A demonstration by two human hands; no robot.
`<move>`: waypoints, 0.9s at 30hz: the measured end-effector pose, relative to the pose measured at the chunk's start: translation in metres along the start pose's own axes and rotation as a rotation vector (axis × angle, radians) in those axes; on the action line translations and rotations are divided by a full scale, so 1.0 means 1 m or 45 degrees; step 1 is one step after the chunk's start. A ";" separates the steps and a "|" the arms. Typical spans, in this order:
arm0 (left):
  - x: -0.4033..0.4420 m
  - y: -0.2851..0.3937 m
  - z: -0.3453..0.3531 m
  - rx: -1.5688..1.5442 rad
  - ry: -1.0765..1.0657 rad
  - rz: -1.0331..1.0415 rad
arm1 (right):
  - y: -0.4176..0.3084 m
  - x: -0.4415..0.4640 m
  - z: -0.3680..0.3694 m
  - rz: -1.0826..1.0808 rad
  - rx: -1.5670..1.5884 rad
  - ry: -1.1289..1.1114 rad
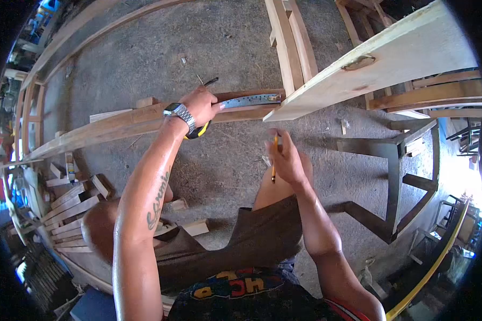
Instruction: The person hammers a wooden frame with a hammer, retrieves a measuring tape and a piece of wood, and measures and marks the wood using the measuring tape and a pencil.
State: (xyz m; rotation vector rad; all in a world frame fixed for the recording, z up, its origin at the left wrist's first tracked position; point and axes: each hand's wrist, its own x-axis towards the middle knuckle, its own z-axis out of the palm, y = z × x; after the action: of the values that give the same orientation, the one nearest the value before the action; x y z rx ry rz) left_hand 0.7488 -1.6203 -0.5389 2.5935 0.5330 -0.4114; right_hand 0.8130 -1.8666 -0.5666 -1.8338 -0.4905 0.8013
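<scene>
My left hand (199,106), with a watch on its wrist, is closed around a yellow and black tape measure (197,132). The tape's blade (249,100) is pulled out to the right and lies along a long wooden beam (128,124), its end near an upright plywood panel (380,69). A thin dark object (211,81) sticks out past the far side of this hand; I cannot make out what it is. Above my right knee, my right hand (289,163) is closed on an orange pencil (274,168), apart from the beam.
A wooden frame piece (292,45) joins the beam at the far side. To the right a dark angular frame (395,187) rests on the concrete floor (214,48). Several wood offcuts (72,208) lie at the left, and a small block (146,101) sits by the beam.
</scene>
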 end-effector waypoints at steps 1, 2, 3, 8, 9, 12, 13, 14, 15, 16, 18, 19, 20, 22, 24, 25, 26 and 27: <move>0.000 -0.001 0.000 -0.007 0.005 -0.008 | -0.004 -0.004 -0.002 0.053 -0.073 -0.012; 0.000 -0.002 0.000 -0.014 0.010 -0.016 | -0.012 -0.006 -0.004 0.081 -0.110 -0.017; 0.000 -0.003 0.000 -0.017 0.010 -0.013 | -0.019 -0.008 -0.006 0.109 -0.148 -0.022; 0.000 -0.004 0.001 -0.062 -0.016 -0.001 | -0.032 -0.019 -0.018 0.094 -0.074 -0.411; -0.001 -0.003 0.001 -0.092 -0.014 -0.014 | -0.023 -0.022 -0.017 -0.004 0.062 -0.485; 0.002 0.000 -0.001 -0.120 0.000 -0.022 | -0.023 -0.020 -0.019 -0.166 0.177 -0.579; 0.001 -0.001 0.000 -0.117 0.002 -0.019 | -0.031 -0.018 -0.018 -0.218 0.163 -0.601; 0.001 -0.002 0.001 -0.117 0.001 -0.018 | -0.041 -0.013 -0.018 -0.242 0.156 -0.617; 0.001 -0.005 0.003 -0.120 0.002 -0.025 | -0.051 -0.008 -0.018 -0.267 0.149 -0.632; 0.004 -0.009 0.005 -0.122 -0.015 0.026 | -0.069 0.006 -0.019 -0.058 0.148 -0.608; 0.009 -0.016 0.010 -0.131 -0.058 0.126 | -0.094 0.039 -0.016 -0.087 -0.087 -0.473; 0.009 -0.016 0.012 -0.135 -0.068 0.118 | -0.102 0.057 -0.011 -0.326 -0.315 -0.360; 0.009 -0.016 0.011 -0.119 0.016 0.150 | -0.105 0.076 -0.007 -0.534 -0.473 -0.293; 0.004 -0.017 0.016 -0.094 0.152 0.212 | -0.111 0.106 0.008 -0.554 -0.764 -0.254; 0.006 -0.015 0.013 -0.109 0.045 0.186 | -0.114 0.129 0.016 -0.469 -1.155 -0.315; 0.011 -0.016 0.016 -0.115 -0.035 0.153 | -0.113 0.132 0.017 -0.565 -1.395 -0.355; 0.014 -0.016 0.016 -0.117 -0.050 0.154 | -0.114 0.133 0.017 -0.552 -1.389 -0.360; 0.016 -0.016 0.018 -0.128 -0.062 0.136 | -0.123 0.130 0.018 -0.327 -1.322 -0.258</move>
State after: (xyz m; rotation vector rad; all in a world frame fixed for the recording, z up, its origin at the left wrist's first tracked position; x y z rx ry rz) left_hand 0.7521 -1.6110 -0.5665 2.4956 0.3860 -0.4003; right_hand 0.8939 -1.7225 -0.4962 -2.5354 -1.4389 0.5821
